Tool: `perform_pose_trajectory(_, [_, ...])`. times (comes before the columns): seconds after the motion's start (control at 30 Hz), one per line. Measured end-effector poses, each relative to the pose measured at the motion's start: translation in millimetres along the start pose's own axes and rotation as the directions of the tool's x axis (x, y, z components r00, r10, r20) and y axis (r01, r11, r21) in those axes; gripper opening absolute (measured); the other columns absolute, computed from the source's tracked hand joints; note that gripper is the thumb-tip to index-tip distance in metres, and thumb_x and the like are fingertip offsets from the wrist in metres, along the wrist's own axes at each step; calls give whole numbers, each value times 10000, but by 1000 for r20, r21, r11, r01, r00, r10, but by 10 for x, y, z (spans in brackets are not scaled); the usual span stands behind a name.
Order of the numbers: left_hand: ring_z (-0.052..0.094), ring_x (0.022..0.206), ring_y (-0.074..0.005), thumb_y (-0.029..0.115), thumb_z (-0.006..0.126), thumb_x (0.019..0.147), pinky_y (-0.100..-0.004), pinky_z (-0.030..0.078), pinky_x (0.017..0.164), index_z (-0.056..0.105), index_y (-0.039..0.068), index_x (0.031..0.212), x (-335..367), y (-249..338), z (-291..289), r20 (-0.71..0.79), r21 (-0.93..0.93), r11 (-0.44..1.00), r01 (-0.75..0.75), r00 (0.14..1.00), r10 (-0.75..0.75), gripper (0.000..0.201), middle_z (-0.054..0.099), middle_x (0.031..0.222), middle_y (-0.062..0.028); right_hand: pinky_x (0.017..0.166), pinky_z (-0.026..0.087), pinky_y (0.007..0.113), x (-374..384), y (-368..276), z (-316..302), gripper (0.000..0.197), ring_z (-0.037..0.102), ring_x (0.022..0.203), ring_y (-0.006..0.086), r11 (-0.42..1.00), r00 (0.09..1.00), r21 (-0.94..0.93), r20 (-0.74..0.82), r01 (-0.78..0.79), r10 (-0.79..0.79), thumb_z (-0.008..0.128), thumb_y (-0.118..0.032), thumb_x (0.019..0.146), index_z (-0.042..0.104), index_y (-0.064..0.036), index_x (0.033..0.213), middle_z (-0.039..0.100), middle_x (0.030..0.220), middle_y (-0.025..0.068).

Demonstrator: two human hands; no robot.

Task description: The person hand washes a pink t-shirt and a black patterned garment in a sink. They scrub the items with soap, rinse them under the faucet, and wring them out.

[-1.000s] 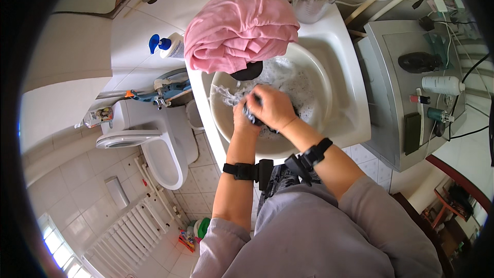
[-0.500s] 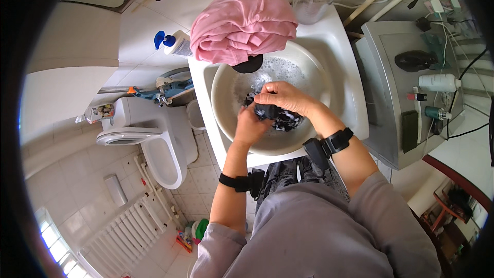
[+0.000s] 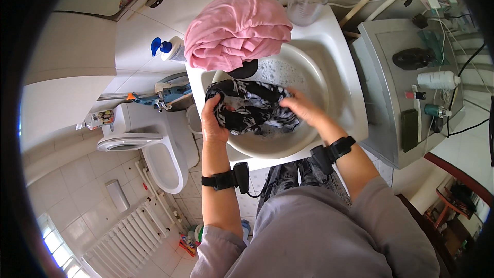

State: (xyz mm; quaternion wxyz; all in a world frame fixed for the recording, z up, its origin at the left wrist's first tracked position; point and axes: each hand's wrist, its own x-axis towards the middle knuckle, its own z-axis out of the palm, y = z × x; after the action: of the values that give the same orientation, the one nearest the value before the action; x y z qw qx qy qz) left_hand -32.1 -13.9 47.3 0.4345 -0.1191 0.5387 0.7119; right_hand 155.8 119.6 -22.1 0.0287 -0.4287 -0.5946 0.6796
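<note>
Apparently stood at the hand-washing step, gripping one end of the black-and-white patterned cloth [image 3: 247, 116] in the left hand [image 3: 213, 123] and pinching its other edge with the right hand [image 3: 304, 108], over the sudsy basin [image 3: 315, 86] in the white sink [image 3: 352, 83]. Next, probably needed to gather the folds inward for rubbing.

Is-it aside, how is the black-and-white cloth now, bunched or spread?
Partly spread: the black-and-white cloth extends between the left hand and right hand across the basin, with folds showing.
</note>
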Motion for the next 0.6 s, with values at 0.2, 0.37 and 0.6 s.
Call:
perform_pose_trajectory(0.2, [534,932,-225,69,726,641,-309,445,796,357,49,1242,413,-595,-96,55,616,729,-296,940,336,706,561,1004,-136,790,434,293,429,-90,-221,516,561,906,202,972,972,-223,-206,69,-117,626,-251,766,422,-65,1203,575,955,118])
perform_pose_trajectory(0.37, [521,1055,-323,56,643,680,-360,419,893,312,121,1345,459,-941,-239,143,929,341,-144,989,29,746,540,1147,-198,891,416,406,317,-33,330,599,519,1055,348,661,997,-748,-12,-56,71,665,-231,735,384,-156,1258,507,1122,222])
perform_pose_trajectory(0.6, [560,958,-225,186,557,812,-389,461,842,438,117,1267,325,-737,68,-138,48,993,107,985,-100,475,579,1073,-66,794,458,316,656,251,121,498,582,907,194,923,927,-195,-114,332,-358,492,7,730,499,-74,1221,609,1082,101])
